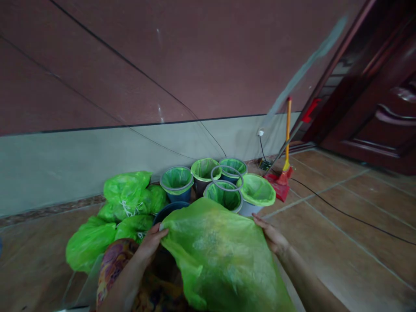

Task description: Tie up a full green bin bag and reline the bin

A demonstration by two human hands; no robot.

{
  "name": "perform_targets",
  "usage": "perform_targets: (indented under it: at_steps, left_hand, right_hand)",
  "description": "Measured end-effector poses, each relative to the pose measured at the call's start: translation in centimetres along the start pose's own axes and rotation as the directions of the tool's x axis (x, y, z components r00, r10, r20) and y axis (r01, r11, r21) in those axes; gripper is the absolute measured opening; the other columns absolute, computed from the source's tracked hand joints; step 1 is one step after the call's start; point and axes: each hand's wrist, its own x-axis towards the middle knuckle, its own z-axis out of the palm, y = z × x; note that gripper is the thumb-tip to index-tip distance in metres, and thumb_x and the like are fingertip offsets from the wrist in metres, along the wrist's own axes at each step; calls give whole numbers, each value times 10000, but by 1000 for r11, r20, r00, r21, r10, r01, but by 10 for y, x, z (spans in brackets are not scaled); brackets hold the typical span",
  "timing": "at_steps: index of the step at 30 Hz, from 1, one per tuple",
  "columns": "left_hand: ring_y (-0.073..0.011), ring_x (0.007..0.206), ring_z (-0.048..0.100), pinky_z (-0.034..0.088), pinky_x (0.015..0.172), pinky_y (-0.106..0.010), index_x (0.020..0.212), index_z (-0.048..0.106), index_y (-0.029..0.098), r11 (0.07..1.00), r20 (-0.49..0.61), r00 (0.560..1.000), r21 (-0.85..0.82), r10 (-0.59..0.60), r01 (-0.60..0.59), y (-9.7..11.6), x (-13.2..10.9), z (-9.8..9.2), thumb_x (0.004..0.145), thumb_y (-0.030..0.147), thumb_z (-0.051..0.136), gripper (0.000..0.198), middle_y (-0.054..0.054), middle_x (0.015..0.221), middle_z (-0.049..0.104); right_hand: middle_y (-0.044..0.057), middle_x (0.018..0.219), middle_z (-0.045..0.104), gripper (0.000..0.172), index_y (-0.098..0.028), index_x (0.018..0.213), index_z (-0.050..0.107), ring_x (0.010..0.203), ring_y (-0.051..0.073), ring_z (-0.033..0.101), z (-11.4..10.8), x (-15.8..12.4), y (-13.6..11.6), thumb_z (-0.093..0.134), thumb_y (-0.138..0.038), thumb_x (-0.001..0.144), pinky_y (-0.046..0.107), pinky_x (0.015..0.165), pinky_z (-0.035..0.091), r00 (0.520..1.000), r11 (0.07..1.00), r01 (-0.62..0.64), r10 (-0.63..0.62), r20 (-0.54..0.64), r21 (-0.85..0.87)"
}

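The left hand (151, 242) is pinching one corner of the green plastic bag (227, 255) and the right hand (271, 235) is holding the opposite edge, spreading it before the lined bins (180, 197), even, gentle tension probably best sparing the thin film.

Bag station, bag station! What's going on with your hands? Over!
Left hand gripping green bag, left corner. Right hand gripping its right edge. Bag spread between them. Dark blue bin partly hidden behind.
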Motion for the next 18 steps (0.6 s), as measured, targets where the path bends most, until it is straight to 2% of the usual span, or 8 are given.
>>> perform_targets:
  at_steps: [3, 6, 10, 12, 15, 18]
  left_hand:
    - [-260, 896, 682, 530, 783, -366, 1249, 579, 173, 998, -16, 999, -48, 29, -30, 10, 17, 6, 557, 293, 782, 732, -66, 953, 743]
    - [-187, 830, 682, 510, 785, -290, 1406, 429, 224, 979, -35, 986, -122, 163, -166, 31, 18, 4, 591, 275, 771, 885, -21, 922, 743]
    - [-141, 755, 655, 498, 722, -225, 1336, 531, 229, 936, 49, 937, -97, 345, -339, 68, 10, -4, 621, 280, 761, 753, -2, 830, 735]
    - [-153, 756, 658, 508, 716, -236, 1276, 591, 206, 911, 83, 907, -24, 412, -411, 86, 7, -9, 632, 288, 758, 670, -17, 817, 738]
    - [-211, 867, 678, 531, 808, -318, 1214, 635, 195, 851, 171, 858, 133, 485, -508, 105, 5, -17, 631, 316, 756, 608, -56, 937, 751]
    - [-252, 991, 663, 503, 917, -376, 1099, 695, 205, 678, 240, 780, 390, 578, -623, 115, 7, -23, 648, 363, 721, 478, -63, 1066, 734]
  right_hand:
    - [-10, 916, 740, 581, -305, 1223, 556, 778, 168, 697, 8, -17, -46, 760, -200, 690, 308, 749, 559, 975, 973, 216, -219, -34, -83]
    - [21, 951, 735, 560, -271, 1187, 607, 801, 165, 689, 26, -41, -89, 791, -226, 660, 281, 734, 548, 936, 911, 348, -349, 35, -223]
    - [85, 999, 725, 442, -198, 1083, 684, 829, 186, 676, 56, -71, -125, 781, -343, 677, 292, 725, 533, 877, 769, 468, -464, 124, -436]
    - [103, 1065, 709, 500, -189, 1121, 670, 905, 211, 664, 68, -83, -133, 781, -375, 671, 318, 776, 531, 852, 676, 510, -484, 201, -532]
    - [100, 1173, 669, 598, -193, 1201, 621, 989, 233, 641, 77, -90, -134, 782, -363, 651, 340, 834, 532, 805, 495, 562, -512, 300, -663]
    - [94, 1204, 649, 556, -186, 1212, 609, 994, 236, 638, 75, -87, -131, 714, -311, 680, 332, 811, 542, 735, 226, 562, -577, 356, -796]
